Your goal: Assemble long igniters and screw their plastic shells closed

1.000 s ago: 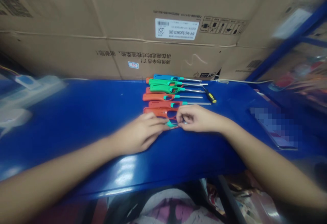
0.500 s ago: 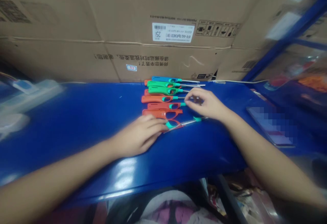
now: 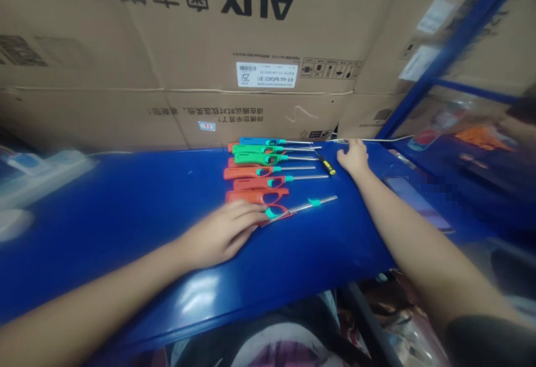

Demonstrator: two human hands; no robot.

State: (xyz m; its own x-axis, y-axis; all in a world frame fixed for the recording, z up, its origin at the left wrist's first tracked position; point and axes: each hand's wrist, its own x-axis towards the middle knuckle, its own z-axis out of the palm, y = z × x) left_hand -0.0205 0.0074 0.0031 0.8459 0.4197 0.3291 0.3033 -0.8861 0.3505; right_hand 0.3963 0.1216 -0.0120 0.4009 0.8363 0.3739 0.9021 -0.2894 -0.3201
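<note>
My left hand (image 3: 224, 233) rests on the blue table, its fingers closed over the handle of the nearest red gas lighter (image 3: 278, 210). A metal tube with a loose turquoise piece (image 3: 314, 203) reaches right from that lighter, lying at a slant. Just behind is an orange-red lighter casing (image 3: 255, 196) with no tube showing. Farther back, several red, green and blue lighters (image 3: 255, 158) lie in a stack of rows, tubes to the right. My right hand (image 3: 355, 157) is at the table's back edge, thumb and fingers apart, beside a yellow-and-black screwdriver (image 3: 328, 165). Its fingertips are partly blurred.
A large cardboard box (image 3: 180, 115) stands along the back of the blue table (image 3: 125, 205). To the right lie a phone (image 3: 419, 202) and a bag of orange pieces (image 3: 481, 137). A white power strip (image 3: 62, 171) sits at left, and a blue post (image 3: 419, 99) rises at back right.
My right hand has moved from the lighter tubes to the back right. The screwdriver now lies uncovered where that hand was. My left hand stays on the red lighter. The view has shifted.
</note>
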